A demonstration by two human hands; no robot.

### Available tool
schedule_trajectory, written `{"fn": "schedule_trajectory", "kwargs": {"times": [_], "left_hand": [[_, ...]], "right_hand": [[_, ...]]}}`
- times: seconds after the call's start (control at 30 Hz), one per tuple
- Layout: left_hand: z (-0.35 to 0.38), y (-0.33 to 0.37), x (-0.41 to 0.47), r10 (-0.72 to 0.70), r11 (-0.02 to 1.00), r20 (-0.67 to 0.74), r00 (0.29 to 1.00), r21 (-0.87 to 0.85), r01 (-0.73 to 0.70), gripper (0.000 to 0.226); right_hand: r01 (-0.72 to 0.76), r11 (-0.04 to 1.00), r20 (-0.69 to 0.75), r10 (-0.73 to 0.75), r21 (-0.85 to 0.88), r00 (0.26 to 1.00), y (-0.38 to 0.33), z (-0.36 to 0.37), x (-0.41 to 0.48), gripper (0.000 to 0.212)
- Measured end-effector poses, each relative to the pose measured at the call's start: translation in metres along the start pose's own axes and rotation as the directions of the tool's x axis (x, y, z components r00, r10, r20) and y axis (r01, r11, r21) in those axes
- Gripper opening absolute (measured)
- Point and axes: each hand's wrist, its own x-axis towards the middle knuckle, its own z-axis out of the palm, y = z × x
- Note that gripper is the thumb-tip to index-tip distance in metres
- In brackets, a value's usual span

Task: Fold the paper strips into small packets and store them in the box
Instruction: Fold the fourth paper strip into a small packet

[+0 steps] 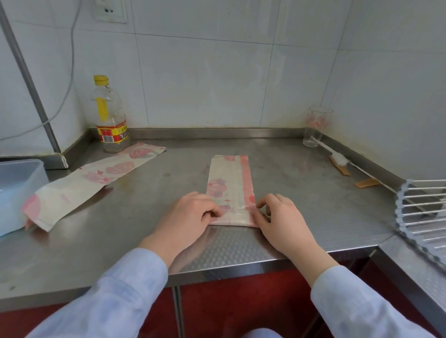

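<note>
A cream paper strip (pixel 230 179) with pink prints lies lengthwise on the steel counter, its near end folded over. My left hand (pixel 187 219) pinches the fold's left side, fingers curled on the paper. My right hand (pixel 281 219) presses and pinches the fold's right corner. A second, longer paper strip (pixel 90 181) lies flat and diagonal at the left, its near end touching a clear plastic box (pixel 9 182) that stands open at the far left edge.
A yellow-capped bottle (pixel 111 117) stands at the back left corner. A drinking glass (pixel 315 127), a brush (pixel 337 159) and two brown slips (pixel 366 183) lie back right. A white wire rack (pixel 433 208) overhangs the right side. The counter's front edge (pixel 236 269) runs under my wrists.
</note>
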Motion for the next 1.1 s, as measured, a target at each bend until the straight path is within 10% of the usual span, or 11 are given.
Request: {"fn": "schedule_trajectory", "kwargs": {"times": [0.5,1.1], "left_hand": [[-0.004,-0.001,-0.009,0.011,1.0,-0.001,1.0,-0.017,-0.011,0.014],[0.005,-0.01,-0.006,-0.179,0.984,-0.069,0.981,-0.013,0.178,0.008]], "right_hand": [[0.259,0.966,0.025,-0.259,-0.011,0.966,-0.005,-0.007,-0.008,0.021],[-0.136,0.99,0.036,0.135,0.027,0.99,0.002,0.004,0.003,0.033]]}}
